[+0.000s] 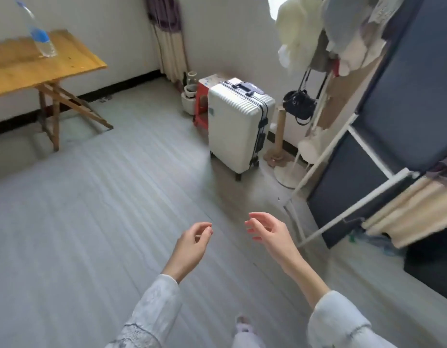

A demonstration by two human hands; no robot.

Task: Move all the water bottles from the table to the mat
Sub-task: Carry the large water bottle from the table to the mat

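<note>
One clear water bottle with a blue label and blue cap stands upright on the yellow wooden folding table at the upper left. My left hand and my right hand hang in front of me over the grey floor, far from the table. Both hold nothing and their fingers are loosely curled. No mat can be made out as a separate thing; the floor is pale grey and striped.
A white suitcase stands at the middle right beside a red stool. A white clothes rack with hanging garments and a black bag fills the right side. A dark mattress leans there.
</note>
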